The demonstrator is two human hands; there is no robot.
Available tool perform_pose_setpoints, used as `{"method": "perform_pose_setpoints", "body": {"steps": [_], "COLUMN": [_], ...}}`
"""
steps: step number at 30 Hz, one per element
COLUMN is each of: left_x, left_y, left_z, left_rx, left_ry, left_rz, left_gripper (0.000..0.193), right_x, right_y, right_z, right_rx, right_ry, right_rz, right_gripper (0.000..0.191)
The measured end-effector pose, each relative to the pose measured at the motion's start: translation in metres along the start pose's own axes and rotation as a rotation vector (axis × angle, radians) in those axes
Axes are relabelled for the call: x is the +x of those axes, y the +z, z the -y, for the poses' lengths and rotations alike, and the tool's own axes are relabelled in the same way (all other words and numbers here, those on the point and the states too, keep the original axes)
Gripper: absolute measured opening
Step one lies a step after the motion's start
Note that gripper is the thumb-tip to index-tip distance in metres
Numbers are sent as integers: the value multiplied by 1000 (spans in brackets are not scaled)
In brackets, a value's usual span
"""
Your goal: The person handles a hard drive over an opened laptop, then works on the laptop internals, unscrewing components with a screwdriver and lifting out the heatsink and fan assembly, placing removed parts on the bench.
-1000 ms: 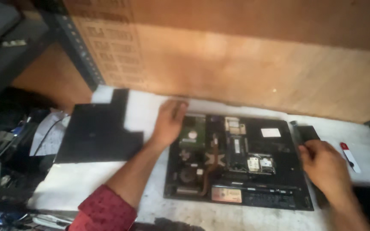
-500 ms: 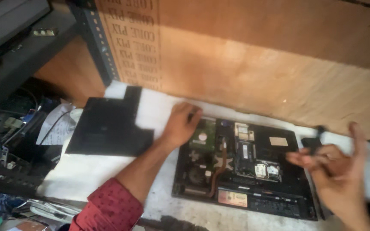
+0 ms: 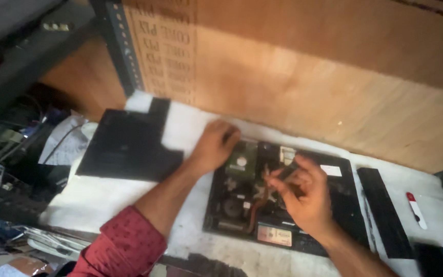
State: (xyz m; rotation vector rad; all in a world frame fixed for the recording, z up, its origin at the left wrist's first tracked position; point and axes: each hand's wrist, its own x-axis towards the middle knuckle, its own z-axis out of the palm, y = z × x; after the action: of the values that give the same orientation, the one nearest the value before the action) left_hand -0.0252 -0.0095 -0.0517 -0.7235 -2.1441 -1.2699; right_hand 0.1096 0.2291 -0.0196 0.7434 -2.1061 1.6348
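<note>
Laptop (image 3: 283, 200) guts on show in the head view: the machine lies upside down on the white bench top (image 3: 103, 205), bottom cover off, so you see the fan, the copper heat pipe and a green board. Left hand (image 3: 214, 146) rests flat, fingers spread, on the laptop's upper-left corner, pinning it down rather than gripping anything. Right hand (image 3: 303, 197) hovers over the middle of the laptop with fingers pinched narrow; it looks like there's a thin dark tool in there, but the frame is blurry, so I can't tell for sure.

Left of the laptop lies the removed black cover panel (image 3: 126, 146). Right of the laptop sit a long black strip (image 3: 383, 210) and, further out, a small white and red thing (image 3: 416, 210).

Handling-wise, I'd guess the chassis is stiff and fairly heavy, best held by its outer edges. The exposed boards and fan look fragile, so keep fingers off those.
</note>
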Motion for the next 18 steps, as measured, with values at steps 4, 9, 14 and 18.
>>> {"method": "perform_pose_setpoints", "body": {"steps": [4, 9, 14, 18], "left_x": [0, 2, 4, 5], "left_y": [2, -2, -6, -5], "left_z": [2, -3, -12, -14], "left_rx": [17, -4, 1, 8], "left_ry": [4, 31, 17, 41], "left_rz": [21, 31, 47, 47], "left_gripper": [10, 9, 9, 9], "right_x": [-10, -11, -9, -8], "right_y": [-5, 1, 2, 2], "right_z": [-10, -14, -11, -9], "right_rx": [-42, -35, 20, 74], "right_ry": [-96, -165, -161, -120], "right_rz": [17, 41, 33, 55], "right_gripper": [70, 73, 72, 72]}}
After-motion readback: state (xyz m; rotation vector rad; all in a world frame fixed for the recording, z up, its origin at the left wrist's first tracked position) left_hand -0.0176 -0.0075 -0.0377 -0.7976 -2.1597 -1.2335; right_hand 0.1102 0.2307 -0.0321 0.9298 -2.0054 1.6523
